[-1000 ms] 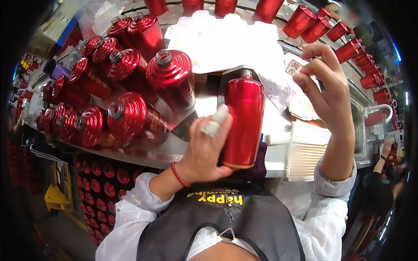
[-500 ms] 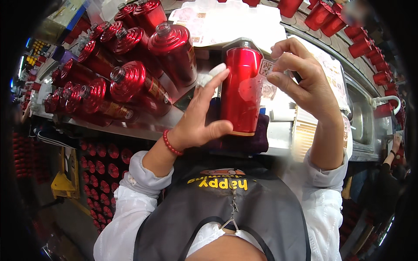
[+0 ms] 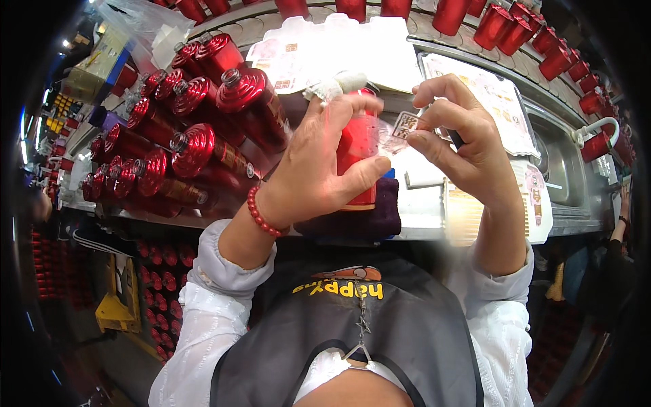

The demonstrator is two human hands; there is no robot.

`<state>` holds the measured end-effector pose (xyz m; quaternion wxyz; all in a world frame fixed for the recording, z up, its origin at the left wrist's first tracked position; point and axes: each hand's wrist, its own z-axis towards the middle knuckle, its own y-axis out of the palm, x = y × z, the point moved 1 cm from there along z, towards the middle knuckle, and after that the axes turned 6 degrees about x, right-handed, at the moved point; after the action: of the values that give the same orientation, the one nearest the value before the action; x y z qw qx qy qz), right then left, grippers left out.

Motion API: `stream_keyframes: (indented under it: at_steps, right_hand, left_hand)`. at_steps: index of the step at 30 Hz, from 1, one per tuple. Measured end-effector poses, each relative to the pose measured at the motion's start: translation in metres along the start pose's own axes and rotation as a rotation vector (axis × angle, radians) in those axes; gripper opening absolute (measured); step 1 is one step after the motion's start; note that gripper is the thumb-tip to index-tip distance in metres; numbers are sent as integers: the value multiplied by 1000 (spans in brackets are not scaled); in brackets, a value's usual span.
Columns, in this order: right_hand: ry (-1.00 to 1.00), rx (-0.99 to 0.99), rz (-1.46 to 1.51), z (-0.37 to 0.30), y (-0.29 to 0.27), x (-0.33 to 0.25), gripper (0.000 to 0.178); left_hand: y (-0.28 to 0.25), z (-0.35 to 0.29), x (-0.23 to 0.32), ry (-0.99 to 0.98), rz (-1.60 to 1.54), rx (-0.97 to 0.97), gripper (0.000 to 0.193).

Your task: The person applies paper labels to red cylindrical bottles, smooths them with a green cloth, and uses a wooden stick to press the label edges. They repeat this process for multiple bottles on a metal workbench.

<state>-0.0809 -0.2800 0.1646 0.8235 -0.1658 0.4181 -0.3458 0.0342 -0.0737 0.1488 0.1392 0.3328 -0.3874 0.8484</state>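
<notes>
A glossy red bottle (image 3: 357,136) stands in front of me against a dark purple cloth (image 3: 380,216). My left hand (image 3: 315,159) reaches across the bottle's upper part, fingers and thumb apart; whether it touches is unclear. White wrapping (image 3: 337,87) shows at its fingers, and a red bead bracelet circles the wrist. Right of the bottle, my right hand (image 3: 461,132) pinches a small, squarish printed label (image 3: 405,125) between thumb and fingers. The label hangs close to the bottle's side, apart from it.
Several red bottles (image 3: 251,108) crowd the metal table at left. White label sheets (image 3: 339,54) lie behind, another stack (image 3: 485,102) at right. A slatted pale piece (image 3: 464,210) sits near my right wrist. Beyond are a steel sink (image 3: 566,169) and a conveyor carrying red containers (image 3: 447,15).
My left hand has moved from beside the bottle to across its upper part. The right hand keeps the label pinched, now turned more toward view. The whole view has shifted slightly.
</notes>
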Motion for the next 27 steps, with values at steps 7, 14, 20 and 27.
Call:
stream_keyframes:
  at_steps: [7, 14, 20, 27]
  right_hand:
    - [-161, 33, -100, 12, -11, -13, 22]
    - [71, 99, 207, -14, -3, 2, 33]
    - [170, 101, 330, -27, 32, 7, 27]
    - [175, 162, 425, -19, 47, 2, 14]
  left_hand:
    - [2, 27, 9, 355, 3, 47, 27]
    - [21, 17, 9, 37, -349, 212, 14]
    - [20, 20, 11, 195, -224, 286, 13]
    - [13, 13, -5, 289, -186, 251, 13]
